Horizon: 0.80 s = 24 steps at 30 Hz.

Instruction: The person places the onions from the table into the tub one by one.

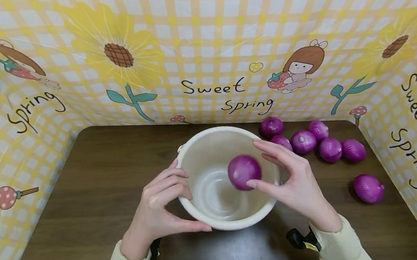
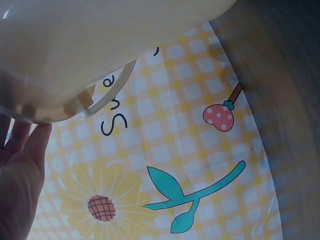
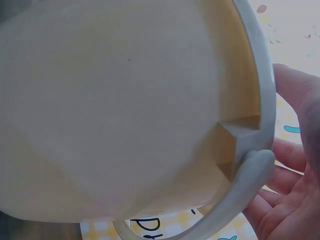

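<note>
A cream plastic bucket [image 1: 230, 225] stands on the table with its mouth facing up. My left hand [image 1: 164, 203] grips its left side, fingers at the rim and thumb along the front edge. In the left wrist view, the left hand's fingers [image 2: 37, 142] show beyond the rim. Over the bucket's right rim, my right hand [image 1: 296, 180] spreads its fingers and thumb apart. A purple onion [image 1: 243, 171], slightly blurred, appears within the bucket's mouth, overlapped by the right thumb tip. The right wrist view shows the bucket's outer wall [image 3: 125, 110] and the right hand [image 3: 295, 185]; the onion is hidden there.
Several purple onions [image 1: 304, 141] lie grouped right of the bucket, and a single onion [image 1: 368, 188] sits nearer the table's right edge. Checked cloth [image 1: 209, 54] walls the table [image 1: 113, 164] at the back and sides. A bucket handle [image 3: 220, 215] hangs along the rim.
</note>
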Available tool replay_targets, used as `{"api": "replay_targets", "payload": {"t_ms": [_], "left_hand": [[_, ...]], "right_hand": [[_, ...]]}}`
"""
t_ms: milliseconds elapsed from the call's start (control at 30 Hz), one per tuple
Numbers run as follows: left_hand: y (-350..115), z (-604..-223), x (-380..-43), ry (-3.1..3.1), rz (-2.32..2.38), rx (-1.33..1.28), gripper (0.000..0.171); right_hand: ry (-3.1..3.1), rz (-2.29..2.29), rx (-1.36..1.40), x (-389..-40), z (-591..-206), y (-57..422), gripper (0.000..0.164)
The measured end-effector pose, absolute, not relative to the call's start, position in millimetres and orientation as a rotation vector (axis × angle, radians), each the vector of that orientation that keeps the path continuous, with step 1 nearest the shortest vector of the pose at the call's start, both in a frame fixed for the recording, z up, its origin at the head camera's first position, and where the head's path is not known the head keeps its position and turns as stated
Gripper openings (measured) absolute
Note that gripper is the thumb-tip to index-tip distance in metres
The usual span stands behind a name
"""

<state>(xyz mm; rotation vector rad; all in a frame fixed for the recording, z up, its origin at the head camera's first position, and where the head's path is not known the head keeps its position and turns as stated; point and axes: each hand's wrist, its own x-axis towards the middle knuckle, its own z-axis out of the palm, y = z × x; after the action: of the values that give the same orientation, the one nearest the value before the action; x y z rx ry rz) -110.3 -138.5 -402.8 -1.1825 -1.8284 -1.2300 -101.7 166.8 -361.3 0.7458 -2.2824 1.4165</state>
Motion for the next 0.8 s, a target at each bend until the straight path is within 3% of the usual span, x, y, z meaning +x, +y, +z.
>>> {"api": "replay_targets", "payload": {"t_ms": [800], "left_hand": [[-138,-403,-110,-1.817,-1.226,-1.191,0.057]], "right_hand": [[-2.217,1.436,0.715,-88,-331,162,0.067]]}}
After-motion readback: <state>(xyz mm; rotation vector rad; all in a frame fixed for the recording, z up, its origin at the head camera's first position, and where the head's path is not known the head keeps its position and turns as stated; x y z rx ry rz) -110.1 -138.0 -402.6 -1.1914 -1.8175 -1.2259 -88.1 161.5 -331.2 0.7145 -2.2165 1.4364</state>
